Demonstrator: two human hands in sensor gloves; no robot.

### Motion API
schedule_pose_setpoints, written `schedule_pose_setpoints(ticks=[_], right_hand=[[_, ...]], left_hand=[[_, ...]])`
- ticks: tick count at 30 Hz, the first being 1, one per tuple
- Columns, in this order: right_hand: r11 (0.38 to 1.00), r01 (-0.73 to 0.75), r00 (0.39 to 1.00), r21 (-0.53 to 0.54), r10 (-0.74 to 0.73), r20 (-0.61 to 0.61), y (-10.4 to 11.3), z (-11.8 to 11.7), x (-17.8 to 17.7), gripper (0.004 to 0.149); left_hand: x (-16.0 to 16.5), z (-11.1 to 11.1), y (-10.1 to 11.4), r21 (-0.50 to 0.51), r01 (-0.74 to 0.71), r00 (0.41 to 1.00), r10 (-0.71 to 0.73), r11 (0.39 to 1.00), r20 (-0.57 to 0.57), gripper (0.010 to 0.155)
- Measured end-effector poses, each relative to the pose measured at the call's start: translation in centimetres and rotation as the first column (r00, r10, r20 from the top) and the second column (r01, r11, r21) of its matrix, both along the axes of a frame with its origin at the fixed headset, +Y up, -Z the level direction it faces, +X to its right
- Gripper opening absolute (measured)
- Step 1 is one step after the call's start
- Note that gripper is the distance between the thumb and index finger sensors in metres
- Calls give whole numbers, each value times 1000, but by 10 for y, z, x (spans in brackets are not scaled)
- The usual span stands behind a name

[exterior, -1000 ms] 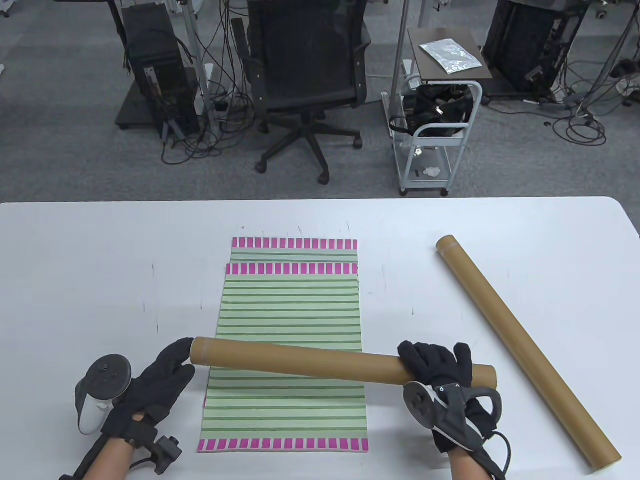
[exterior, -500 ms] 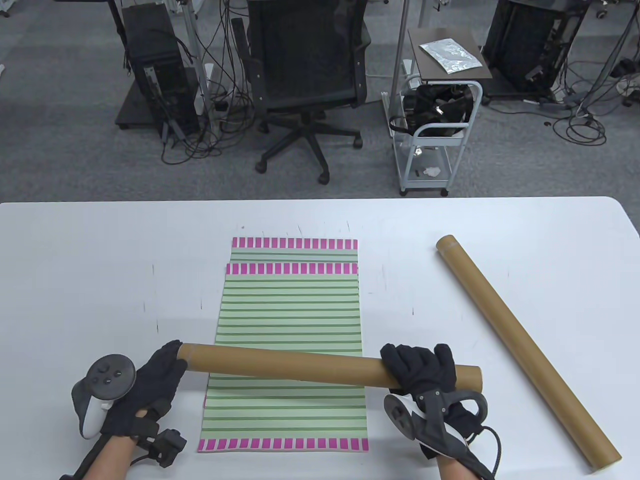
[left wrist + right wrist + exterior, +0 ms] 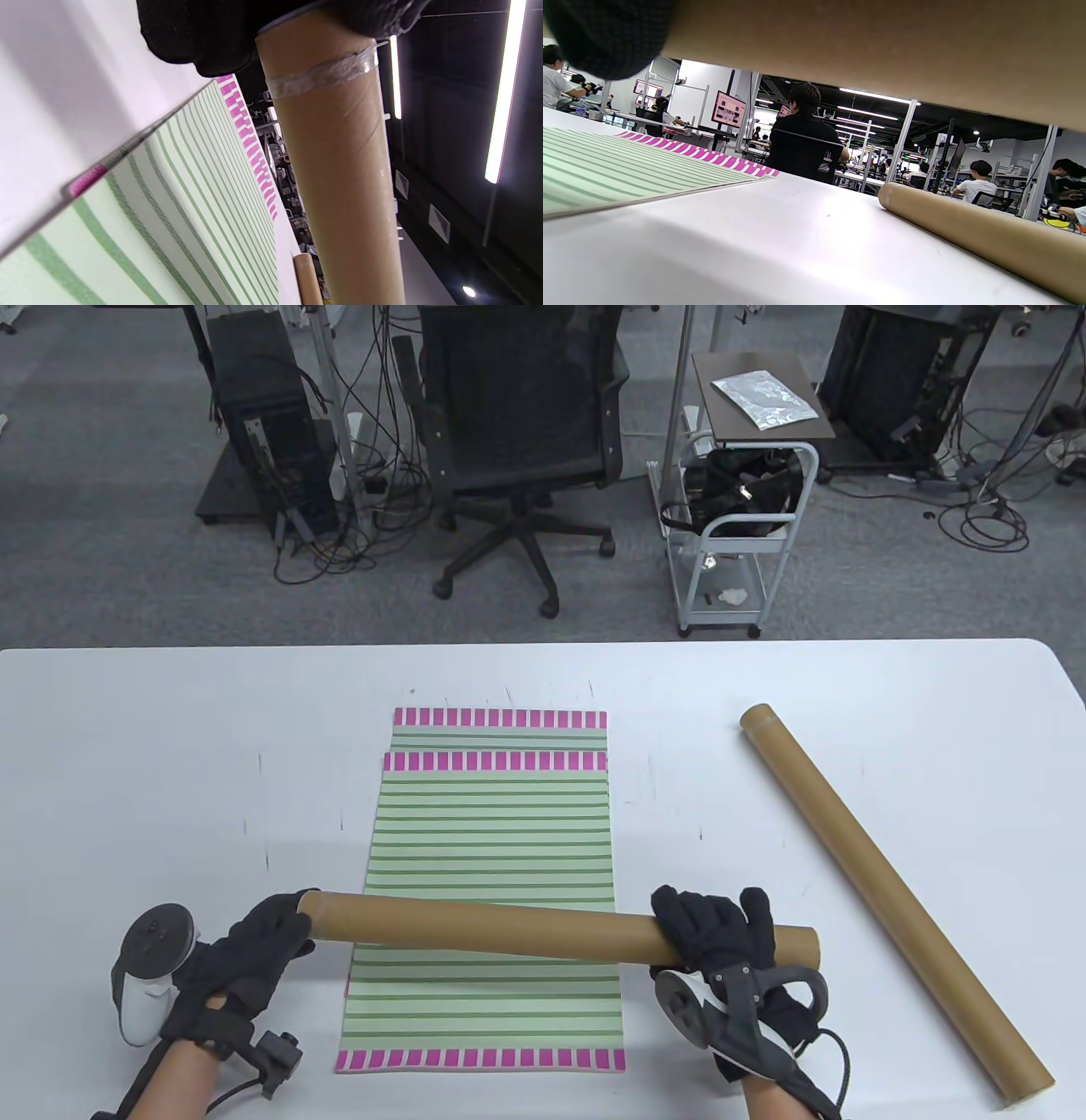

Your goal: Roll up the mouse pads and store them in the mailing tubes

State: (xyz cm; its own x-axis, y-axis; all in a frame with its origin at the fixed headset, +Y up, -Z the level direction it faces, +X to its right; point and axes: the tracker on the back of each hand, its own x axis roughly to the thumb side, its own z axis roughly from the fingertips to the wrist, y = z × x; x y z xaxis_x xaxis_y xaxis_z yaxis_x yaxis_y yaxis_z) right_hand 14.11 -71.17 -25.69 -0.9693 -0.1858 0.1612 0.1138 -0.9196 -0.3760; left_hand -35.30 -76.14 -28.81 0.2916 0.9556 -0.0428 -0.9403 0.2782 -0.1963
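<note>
A brown mailing tube (image 3: 509, 926) is held level above the near part of the striped green mouse pads (image 3: 492, 831), which lie flat with pink-checked ends, one on top of another. My right hand (image 3: 721, 937) grips the tube near its right end. My left hand (image 3: 254, 950) holds the tube's left end, its fingers over the end with the clear tape (image 3: 322, 74). The tube fills the top of the right wrist view (image 3: 882, 46). A second brown tube (image 3: 891, 891) lies diagonally on the table at the right, also in the right wrist view (image 3: 988, 237).
The white table (image 3: 170, 780) runs across the whole near view. Behind it on the floor stand an office chair (image 3: 522, 432), a small white cart (image 3: 738, 534) and computer towers with cables.
The held tube moved left about 30 pixels and then stayed. My left hand turned and closed around the tube's left end. My right hand moved left with the tube.
</note>
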Motion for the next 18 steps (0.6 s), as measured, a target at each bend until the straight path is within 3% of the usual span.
schedule_pose_setpoints(ticks=[9, 18], right_hand=[[999, 18, 998, -29, -16, 59, -2, -4, 12, 79], [998, -12, 998, -61, 15, 61, -4, -5, 12, 76]], left_hand=[[9, 0, 0, 11, -90, 988, 88, 996, 126, 47], [6, -1, 0, -8, -153, 979, 153, 988, 138, 45]])
